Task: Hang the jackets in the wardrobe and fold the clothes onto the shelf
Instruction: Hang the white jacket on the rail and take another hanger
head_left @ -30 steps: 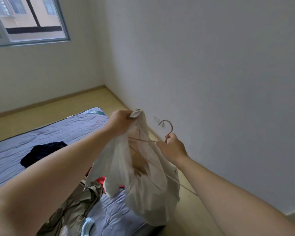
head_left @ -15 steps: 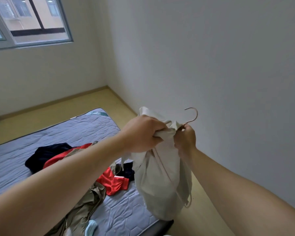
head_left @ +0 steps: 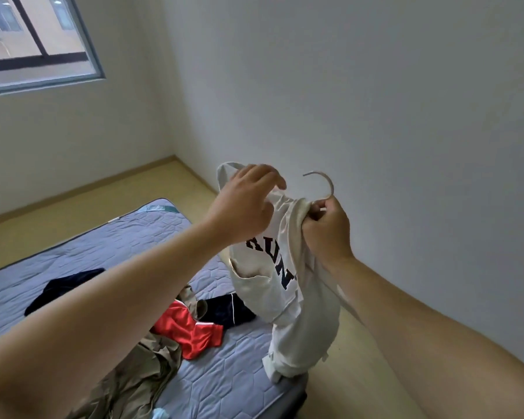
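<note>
A cream jacket [head_left: 297,322] with dark letters hangs in the air above the mattress corner, draped on a hanger whose metal hook [head_left: 323,182] sticks up. My right hand [head_left: 327,228] grips the hanger's neck together with the jacket's collar. My left hand [head_left: 242,204] is at the jacket's left shoulder with its fingers loosely curved over the fabric; whether they pinch it is unclear. The hanger's arms are hidden inside the jacket. No wardrobe or shelf is in view.
A grey quilted mattress [head_left: 109,246] lies on the wooden floor. On it are an orange garment [head_left: 188,328], an olive jacket [head_left: 133,379] and two dark garments [head_left: 61,288] [head_left: 227,309]. A white wall [head_left: 375,101] stands close on the right, a window [head_left: 34,40] at upper left.
The jacket has turned so its lettered side shows. My left hand has loosened its tight grip at the collar and moved to the left shoulder. My right hand still holds the hanger.
</note>
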### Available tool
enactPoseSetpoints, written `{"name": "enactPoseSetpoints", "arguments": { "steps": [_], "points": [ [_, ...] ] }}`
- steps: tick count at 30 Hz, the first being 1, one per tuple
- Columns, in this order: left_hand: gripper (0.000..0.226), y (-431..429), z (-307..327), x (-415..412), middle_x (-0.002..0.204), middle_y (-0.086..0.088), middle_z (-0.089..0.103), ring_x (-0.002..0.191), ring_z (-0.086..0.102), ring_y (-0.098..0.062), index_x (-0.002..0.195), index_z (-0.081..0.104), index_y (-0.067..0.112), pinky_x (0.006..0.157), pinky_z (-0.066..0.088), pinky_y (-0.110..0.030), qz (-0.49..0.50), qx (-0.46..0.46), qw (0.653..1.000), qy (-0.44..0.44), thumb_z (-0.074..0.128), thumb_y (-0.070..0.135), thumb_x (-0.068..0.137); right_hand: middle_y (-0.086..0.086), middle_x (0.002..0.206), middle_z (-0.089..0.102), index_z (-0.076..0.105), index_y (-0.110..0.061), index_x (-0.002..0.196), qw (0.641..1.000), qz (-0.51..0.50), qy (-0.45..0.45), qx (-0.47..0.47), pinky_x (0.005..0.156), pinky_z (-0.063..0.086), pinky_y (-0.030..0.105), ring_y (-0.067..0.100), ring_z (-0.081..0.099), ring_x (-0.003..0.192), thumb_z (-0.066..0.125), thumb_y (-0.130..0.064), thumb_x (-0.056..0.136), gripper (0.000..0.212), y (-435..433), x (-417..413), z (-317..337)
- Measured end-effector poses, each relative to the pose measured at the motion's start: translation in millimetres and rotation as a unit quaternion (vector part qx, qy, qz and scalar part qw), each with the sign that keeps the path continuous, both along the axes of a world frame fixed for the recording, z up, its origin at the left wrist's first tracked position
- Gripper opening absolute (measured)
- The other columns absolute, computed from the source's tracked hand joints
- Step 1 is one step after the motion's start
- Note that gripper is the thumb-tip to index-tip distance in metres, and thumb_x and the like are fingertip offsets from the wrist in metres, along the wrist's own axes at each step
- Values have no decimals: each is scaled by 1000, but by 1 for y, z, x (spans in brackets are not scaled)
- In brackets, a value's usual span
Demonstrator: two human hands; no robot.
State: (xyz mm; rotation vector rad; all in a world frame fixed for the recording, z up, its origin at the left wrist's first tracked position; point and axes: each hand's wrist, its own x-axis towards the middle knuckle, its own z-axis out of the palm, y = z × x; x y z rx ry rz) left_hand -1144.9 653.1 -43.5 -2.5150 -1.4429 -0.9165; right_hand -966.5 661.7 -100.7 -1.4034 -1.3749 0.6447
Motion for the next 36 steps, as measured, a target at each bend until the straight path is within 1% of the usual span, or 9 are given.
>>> {"name": "enactPoseSetpoints", "arguments": {
  "steps": [4, 8, 11, 14, 18, 23, 28, 31, 36],
  "points": [
    [44, 33, 0, 28, 106, 0, 68, 113, 59, -21, 107, 67, 18, 119, 21, -42, -49, -79, 993, 71, 34, 45, 100, -8, 76, 62, 52, -24, 80, 996, -14, 87, -2, 54, 42, 12, -1, 57, 63, 63, -19, 80, 12, 0, 17, 11],
    [44, 44, 1, 60, 63, 5, 44, 68, 47, -24, 68, 45, 19, 77, 42, -41, -99, -77, 992, -26, 33, 46, 100, 2, 71, 61, 53, -18, 83, 982, 43, 166, -80, 53, 44, 30, 17, 56, 60, 58, -19, 70, 15, 0, 44, 31],
    [54, 55, 14, 76, 55, 5, 37, 60, 41, -24, 60, 38, 13, 66, 34, -33, -108, -62, 991, -52, 38, 51, 98, 4, 67, 57, 55, -11, 85, 917, 201, 301, -169, 46, 43, 26, 14, 54, 54, 55, -11, 72, 13, 3, 74, 51],
    [61, 64, 28, 93, 51, -3, 38, 57, 41, -28, 57, 40, 6, 62, 29, -29, -133, -45, 988, -64, 43, 51, 97, 12, 77, 60, 62, -11, 88, 861, 279, 367, -217, 61, 49, 33, 24, 57, 67, 43, -16, 87, 19, 8, 111, 59],
    [61, 68, 46, 120, 50, -6, 37, 54, 39, -27, 54, 37, 7, 58, 30, -30, -163, -19, 985, -57, 48, 50, 95, 2, 76, 63, 69, -16, 108, 919, 258, 171, -246, 78, 47, 35, 16, 59, 71, 43, -6, 88, 35, 12, 143, 44],
    [65, 73, 57, 144, 50, -12, 39, 54, 39, -30, 52, 39, 4, 59, 32, -31, -174, 3, 984, -33, 51, 56, 90, -12, 113, 66, 59, -30, 127, 880, 312, -53, -354, 99, 42, 30, 13, 57, 114, 61, -10, 91, 41, 5, 162, 9],
    [64, 85, 52, 161, 48, 1, 30, 52, 36, -21, 51, 31, 14, 67, 27, -29, -182, 44, 982, 24, 53, 62, 87, -6, 112, 68, 66, -18, 124, 907, 218, -41, -357, 80, 46, 22, 17, 61, 109, 78, -26, 82, 44, 5, 187, -13],
    [62, 98, 51, 170, 46, 7, 25, 49, 32, -5, 51, 25, 21, 72, 26, -28, -143, 94, 984, 47, 53, 65, 85, 1, 104, 74, 71, -16, 111, 943, 134, 20, -304, 87, 55, 34, 19, 69, 97, 83, -20, 75, 38, 7, 209, -15],
    [63, 120, 51, 191, 43, 9, 27, 49, 38, -15, 49, 23, 22, 76, 28, -29, -110, 149, 978, 101, 49, 68, 84, 7, 110, 73, 68, -12, 113, 932, 183, 48, -310, 92, 56, 39, 26, 69, 102, 80, -1, 63, 52, 3, 254, -11]
  ]
}}
